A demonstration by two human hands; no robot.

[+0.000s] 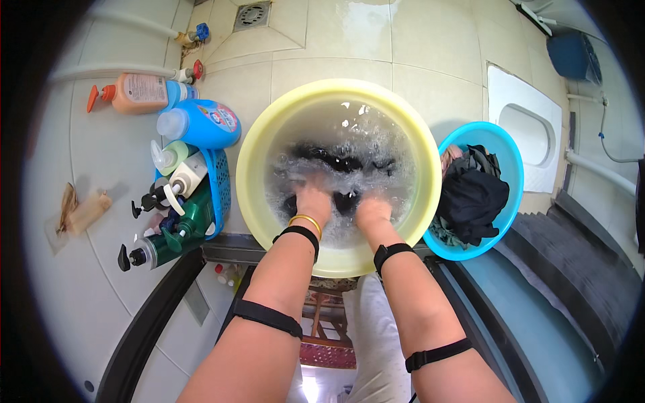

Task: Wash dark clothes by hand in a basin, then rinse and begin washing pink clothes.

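Note:
A large pale-yellow plastic basin holds cloudy, bubbling water with dark cloth partly under the surface. My left hand, below a gold-coloured bangle, is sunk in the water at the basin's near left. To its right, my right hand is also in the water. A dark piece of the cloth shows between the two hands. Foam and water hide the fingers of both, so whether they grip the cloth cannot be made out.
A blue basin of dark clothes touches the yellow basin's right side. At left stand a blue detergent bottle, an orange pump bottle and a blue basket of bottles. Beyond are a floor drain and a squat toilet.

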